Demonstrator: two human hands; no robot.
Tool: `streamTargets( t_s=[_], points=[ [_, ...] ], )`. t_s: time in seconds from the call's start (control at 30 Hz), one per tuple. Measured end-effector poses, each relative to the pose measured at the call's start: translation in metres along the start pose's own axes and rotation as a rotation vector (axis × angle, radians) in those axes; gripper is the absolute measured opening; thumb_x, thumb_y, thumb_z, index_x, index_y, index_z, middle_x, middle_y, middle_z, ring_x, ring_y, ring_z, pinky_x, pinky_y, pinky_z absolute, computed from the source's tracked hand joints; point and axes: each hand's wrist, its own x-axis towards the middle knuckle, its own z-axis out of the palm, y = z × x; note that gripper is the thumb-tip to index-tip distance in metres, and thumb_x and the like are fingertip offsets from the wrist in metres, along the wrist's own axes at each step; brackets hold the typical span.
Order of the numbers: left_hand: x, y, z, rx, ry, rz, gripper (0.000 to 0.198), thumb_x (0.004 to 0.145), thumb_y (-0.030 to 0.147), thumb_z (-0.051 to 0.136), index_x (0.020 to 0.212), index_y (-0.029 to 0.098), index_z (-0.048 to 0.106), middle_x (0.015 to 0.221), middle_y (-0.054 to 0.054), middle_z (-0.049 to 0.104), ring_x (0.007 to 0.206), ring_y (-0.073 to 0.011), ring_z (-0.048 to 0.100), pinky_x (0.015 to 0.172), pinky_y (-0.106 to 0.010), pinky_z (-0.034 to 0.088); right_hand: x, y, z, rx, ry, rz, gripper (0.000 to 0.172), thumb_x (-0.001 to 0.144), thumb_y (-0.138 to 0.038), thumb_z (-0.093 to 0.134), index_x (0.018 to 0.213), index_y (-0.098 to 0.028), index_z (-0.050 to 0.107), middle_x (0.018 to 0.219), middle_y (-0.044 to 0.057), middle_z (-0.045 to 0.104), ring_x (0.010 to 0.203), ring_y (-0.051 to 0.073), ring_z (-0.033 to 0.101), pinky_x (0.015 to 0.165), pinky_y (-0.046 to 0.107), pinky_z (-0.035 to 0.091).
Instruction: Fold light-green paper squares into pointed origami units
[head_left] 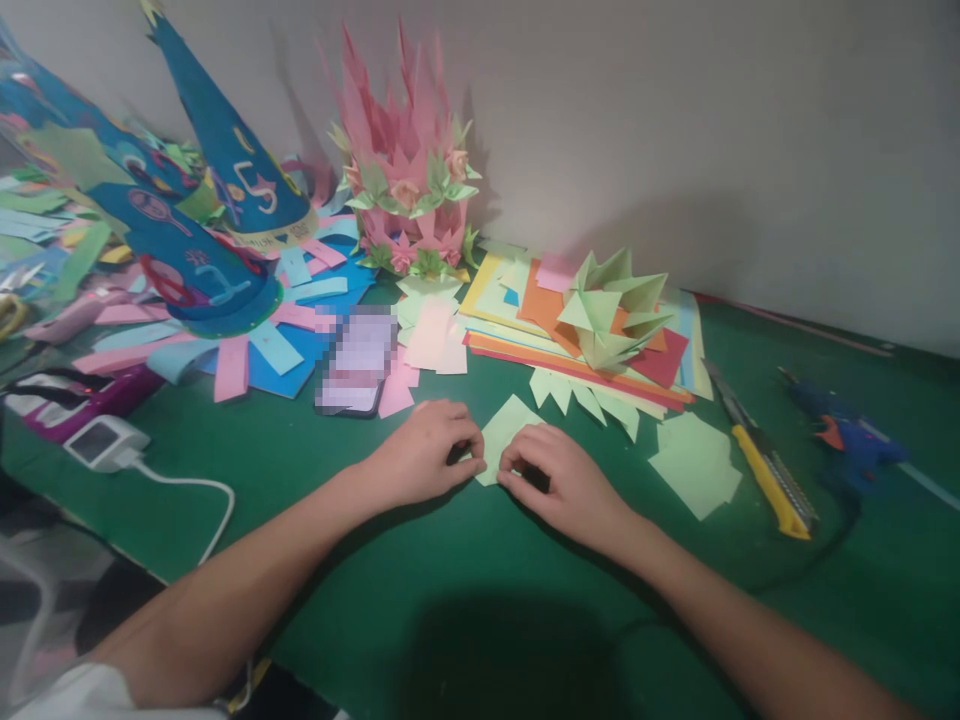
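A small pale green paper square (513, 420) lies on the green table between my two hands, one corner pointing away from me. My left hand (427, 452) pinches its left corner between thumb and fingers. On the opposite side, my right hand (559, 478) pinches the right corner, fingers curled. More light green paper squares (696, 462) lie in a loose pile to the right of my right hand. Just beyond my hands is a row of folded green paper points (589, 398), partly under the stack of coloured paper (495, 345).
A folded green paper star (615, 310) sits on the stack. Behind stands a pink paper crown (409, 170). Blue cone hats (225, 140) and a phone (356, 362) are left. A yellow utility knife (772, 480) and blue glue gun (855, 435) lie right; a white charger (106, 443) trails its cable.
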Motion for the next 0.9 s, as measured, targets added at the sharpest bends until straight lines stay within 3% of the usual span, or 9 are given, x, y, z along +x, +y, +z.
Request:
streamTargets(
  t_s=[0.33, 0.63, 0.9],
  points=[
    [-0.0011, 0.0008, 0.0009, -0.005, -0.003, -0.021, 0.009, 0.081, 0.024, 0.059, 0.077, 0.018, 0.064, 0.073, -0.001, 0.055, 0.071, -0.0153, 0.049, 0.071, -0.03, 0.036, 0.0024, -0.0046, 0.0034, -0.075, 0.075, 0.03, 0.017, 0.084, -0.018, 0.053, 0.068, -0.019, 0.047, 0.065, -0.001, 0.048, 0.065, 0.015, 0.044, 0.062, 0.028, 0.035],
    [-0.0017, 0.0025, 0.0018, 0.005, -0.008, -0.039, 0.018, 0.081, 0.035, 0.063, 0.078, 0.018, 0.063, 0.074, -0.001, 0.054, 0.072, -0.016, 0.048, 0.072, -0.03, 0.034, 0.0022, -0.0022, 0.0065, -0.087, 0.081, 0.027, 0.018, 0.085, -0.018, 0.052, 0.068, -0.019, 0.046, 0.066, 0.0, 0.049, 0.066, 0.016, 0.045, 0.061, 0.028, 0.034],
    [-0.0014, 0.004, 0.0001, 0.018, -0.035, -0.036, 0.01, 0.081, 0.027, 0.062, 0.077, 0.018, 0.063, 0.075, -0.001, 0.054, 0.072, -0.0158, 0.047, 0.071, -0.03, 0.033, 0.0027, -0.0013, 0.0078, -0.095, 0.087, 0.038, 0.019, 0.084, -0.016, 0.052, 0.067, -0.019, 0.045, 0.066, -0.001, 0.048, 0.066, 0.015, 0.045, 0.061, 0.027, 0.035]
  ],
)
